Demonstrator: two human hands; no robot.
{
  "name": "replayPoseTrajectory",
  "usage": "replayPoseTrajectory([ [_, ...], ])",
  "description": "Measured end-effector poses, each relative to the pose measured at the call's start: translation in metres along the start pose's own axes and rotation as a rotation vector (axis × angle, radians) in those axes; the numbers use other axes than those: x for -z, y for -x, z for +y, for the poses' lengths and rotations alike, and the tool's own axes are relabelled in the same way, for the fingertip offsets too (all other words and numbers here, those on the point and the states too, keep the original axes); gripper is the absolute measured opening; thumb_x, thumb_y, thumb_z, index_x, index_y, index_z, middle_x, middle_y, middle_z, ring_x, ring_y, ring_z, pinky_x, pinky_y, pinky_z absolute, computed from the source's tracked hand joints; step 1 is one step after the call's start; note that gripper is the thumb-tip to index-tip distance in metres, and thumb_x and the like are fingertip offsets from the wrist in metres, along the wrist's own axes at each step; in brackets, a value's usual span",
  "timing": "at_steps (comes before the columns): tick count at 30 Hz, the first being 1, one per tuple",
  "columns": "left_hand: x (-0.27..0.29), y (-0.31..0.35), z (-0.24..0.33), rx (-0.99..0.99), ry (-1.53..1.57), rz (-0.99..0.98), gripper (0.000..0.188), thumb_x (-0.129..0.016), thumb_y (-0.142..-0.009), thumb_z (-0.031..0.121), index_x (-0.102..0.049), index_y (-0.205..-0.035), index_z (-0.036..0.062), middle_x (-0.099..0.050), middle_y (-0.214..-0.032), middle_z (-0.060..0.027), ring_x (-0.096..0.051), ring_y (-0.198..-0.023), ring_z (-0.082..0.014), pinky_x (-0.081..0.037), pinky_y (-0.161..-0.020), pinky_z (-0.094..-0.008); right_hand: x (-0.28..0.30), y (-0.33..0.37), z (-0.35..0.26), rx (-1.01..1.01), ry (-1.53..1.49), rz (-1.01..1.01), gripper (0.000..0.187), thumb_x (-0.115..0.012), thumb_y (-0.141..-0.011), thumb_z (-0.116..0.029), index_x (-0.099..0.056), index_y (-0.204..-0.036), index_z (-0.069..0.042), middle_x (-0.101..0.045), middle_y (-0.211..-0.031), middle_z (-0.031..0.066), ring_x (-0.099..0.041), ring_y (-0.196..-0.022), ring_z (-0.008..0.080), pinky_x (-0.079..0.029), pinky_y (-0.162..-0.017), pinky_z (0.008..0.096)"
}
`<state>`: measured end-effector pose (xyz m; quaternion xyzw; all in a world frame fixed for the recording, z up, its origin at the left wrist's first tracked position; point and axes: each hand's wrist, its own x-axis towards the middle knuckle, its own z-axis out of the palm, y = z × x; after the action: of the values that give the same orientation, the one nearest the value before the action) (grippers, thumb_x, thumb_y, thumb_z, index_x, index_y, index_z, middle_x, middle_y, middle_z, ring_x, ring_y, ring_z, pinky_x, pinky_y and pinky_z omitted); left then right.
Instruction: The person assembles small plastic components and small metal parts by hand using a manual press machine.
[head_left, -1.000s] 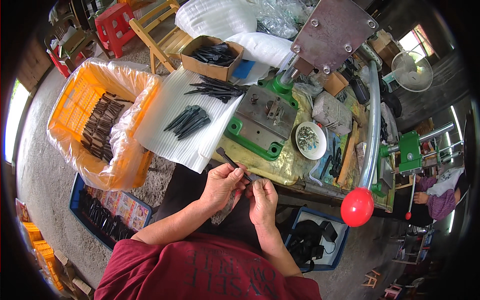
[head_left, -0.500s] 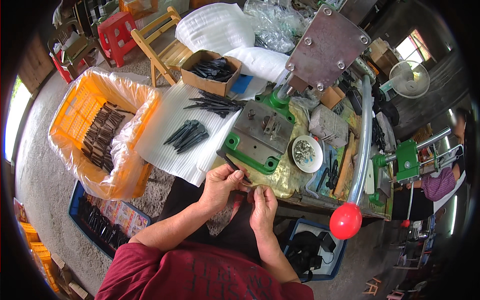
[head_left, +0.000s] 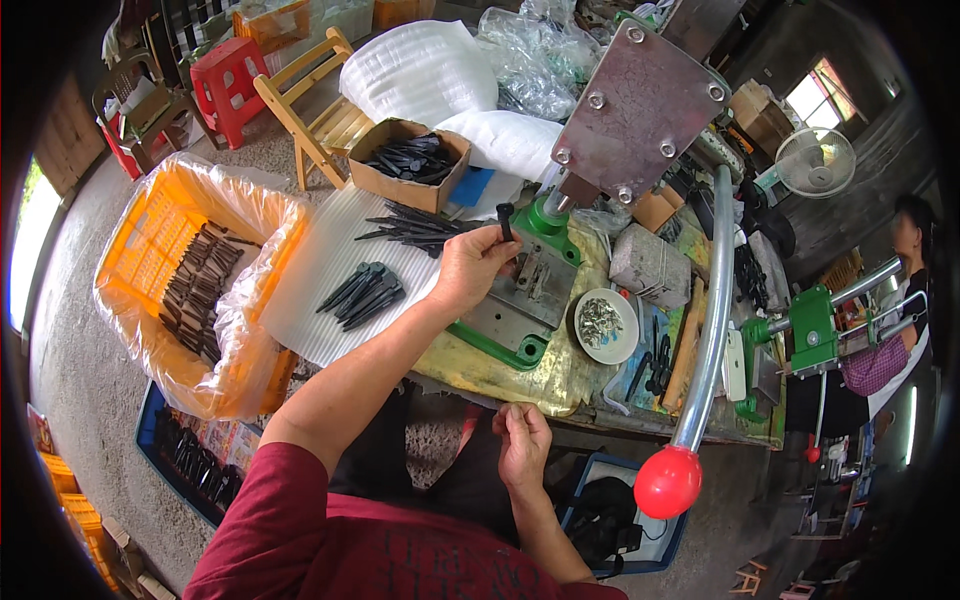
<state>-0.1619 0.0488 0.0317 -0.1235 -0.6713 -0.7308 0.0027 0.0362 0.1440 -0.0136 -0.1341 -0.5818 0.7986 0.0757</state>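
My left hand (head_left: 474,268) pinches a slim black tapered piece (head_left: 505,222) with a wider head, upright over the metal die plate (head_left: 508,310) of a green hand press (head_left: 533,352). Whether the piece touches the die fixture is hidden by my fingers. My right hand (head_left: 523,442) is closed in front of the bench edge, its fingertips pressed together; what they hold, if anything, is too small to make out. Left of the press, similar black pieces (head_left: 362,295) lie in a fan on white foam sheet (head_left: 310,330), with another bunch (head_left: 415,228) behind them.
The press lever (head_left: 712,330) ends in a red ball (head_left: 669,482) at my right. Beside the press stands a white bowl (head_left: 606,326) of small metal parts. A cardboard box (head_left: 400,188) of black pieces and a lined orange crate (head_left: 275,330) are leftward. Another person (head_left: 912,235) sits far right.
My left hand has moved forward from beside my right hand to the press, carrying the black piece, now upright. My right hand stays low, slightly lower than before. The view has shifted a little.
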Motion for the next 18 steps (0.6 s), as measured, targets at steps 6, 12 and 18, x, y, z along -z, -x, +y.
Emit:
replayPoseTrajectory([
  [6,-0.009,-0.008,-0.001,0.014,-0.129,0.029,0.01,-0.058,-0.08,0.01,-0.061,-0.086,0.0023,-0.057,-0.068,0.0024,-0.052,-0.061,-0.0037,-0.045,-0.054,-0.0188,0.005,-0.002,0.002,0.0,-0.02,-0.002,0.012,-0.046,-0.086,-0.009,-0.05,-0.079,0.0,-0.051,-0.073,0.0053,-0.045,-0.063,0.0121,-0.037,-0.059,0.0242],
  [12,-0.012,-0.011,-0.005,-0.005,-0.161,0.07,0.012,-0.059,-0.079,0.011,-0.061,-0.087,0.0027,-0.057,-0.066,0.0018,-0.052,-0.06,-0.0035,-0.045,-0.054,-0.0188,0.008,-0.003,0.008,0.0,-0.007,-0.013,0.012,-0.045,-0.086,-0.009,-0.049,-0.079,-0.001,-0.051,-0.073,0.0053,-0.044,-0.063,0.0119,-0.037,-0.059,0.0236],
  [18,-0.012,-0.012,-0.004,-0.029,-0.216,0.067,0.011,-0.059,-0.078,0.01,-0.061,-0.085,0.0023,-0.056,-0.065,0.0013,-0.05,-0.058,-0.0031,-0.045,-0.053,-0.02,0.012,-0.004,0.007,0.019,0.005,-0.021,0.017,-0.045,-0.087,-0.014,-0.052,-0.08,0.0,-0.051,-0.071,0.0031,-0.045,-0.064,0.0086,-0.037,-0.059,0.0215],
])
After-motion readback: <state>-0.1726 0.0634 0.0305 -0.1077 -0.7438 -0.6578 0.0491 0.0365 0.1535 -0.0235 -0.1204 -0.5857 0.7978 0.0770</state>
